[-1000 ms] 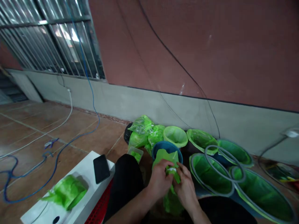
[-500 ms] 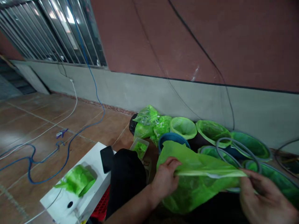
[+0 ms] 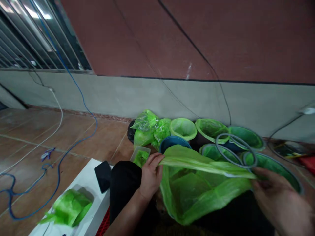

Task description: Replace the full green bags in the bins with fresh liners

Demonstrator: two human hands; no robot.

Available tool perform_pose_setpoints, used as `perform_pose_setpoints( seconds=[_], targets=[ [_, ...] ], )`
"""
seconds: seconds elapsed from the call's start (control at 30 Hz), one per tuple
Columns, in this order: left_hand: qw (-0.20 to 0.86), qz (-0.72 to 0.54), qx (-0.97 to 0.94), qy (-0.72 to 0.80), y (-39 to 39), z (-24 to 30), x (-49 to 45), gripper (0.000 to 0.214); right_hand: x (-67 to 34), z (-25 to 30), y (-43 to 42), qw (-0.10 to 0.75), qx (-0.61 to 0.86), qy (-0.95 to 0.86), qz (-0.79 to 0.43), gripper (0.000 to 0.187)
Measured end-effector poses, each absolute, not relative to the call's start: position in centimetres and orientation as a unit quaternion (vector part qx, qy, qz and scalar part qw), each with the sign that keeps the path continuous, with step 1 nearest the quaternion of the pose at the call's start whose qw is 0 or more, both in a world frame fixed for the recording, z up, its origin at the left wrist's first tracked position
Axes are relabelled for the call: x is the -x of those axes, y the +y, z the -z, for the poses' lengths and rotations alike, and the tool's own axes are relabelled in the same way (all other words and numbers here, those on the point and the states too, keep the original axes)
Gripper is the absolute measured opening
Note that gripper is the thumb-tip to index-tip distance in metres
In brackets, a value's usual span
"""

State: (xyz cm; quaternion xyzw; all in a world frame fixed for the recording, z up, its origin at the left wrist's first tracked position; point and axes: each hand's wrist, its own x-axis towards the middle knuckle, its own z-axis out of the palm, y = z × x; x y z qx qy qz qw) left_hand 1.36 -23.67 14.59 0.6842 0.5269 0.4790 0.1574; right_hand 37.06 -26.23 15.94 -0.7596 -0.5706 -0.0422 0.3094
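Right hand [image 3: 283,200], lower right, motion-blurred; fingertips hard to make out, but grip looks closed on the right end of the green bag [image 3: 204,195]. Left hand [image 3: 151,173], lower centre: grip closed on the left end of the bag's top edge, thumb mostly hidden. Bag sits stretched between both, lower centre-right, partly covering blue bucket [image 3: 173,141] behind.

Left hand [image 3: 150,175] in a pinch, right hand [image 3: 283,198] blurred, well apart
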Motion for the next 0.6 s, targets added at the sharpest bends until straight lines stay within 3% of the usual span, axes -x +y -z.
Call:
perform_pose_setpoints(
  seconds=[0.1,0.27,0.33,0.4,0.6],
  targets=[
    [0.143,-0.468,-0.701,0.518,-23.4,-15.1,-2.1,0.035,-32.3,-16.9,-25.9,0.281,0.688,-0.666,0.073,0.057],
    [0.109,-0.462,-0.726,0.498,-23.5,-16.0,-3.7,0.035,-21.4,-16.9,-26.2,0.316,0.562,-0.764,-0.024,0.054],
    [0.088,-0.456,-0.739,0.487,-23.7,-16.0,-3.8,0.034,-19.2,-16.1,-25.7,0.338,0.563,-0.754,-0.032,0.040],
    [0.062,-0.449,-0.752,0.479,-23.7,-15.8,-3.5,0.033,-18.9,-15.6,-25.1,0.368,0.557,-0.743,-0.046,0.035],
    [-0.022,-0.425,-0.751,0.505,-22.8,-14.3,-0.9,0.028,-22.4,-17.2,-24.8,0.392,0.577,-0.716,-0.037,0.047]
  ],
)
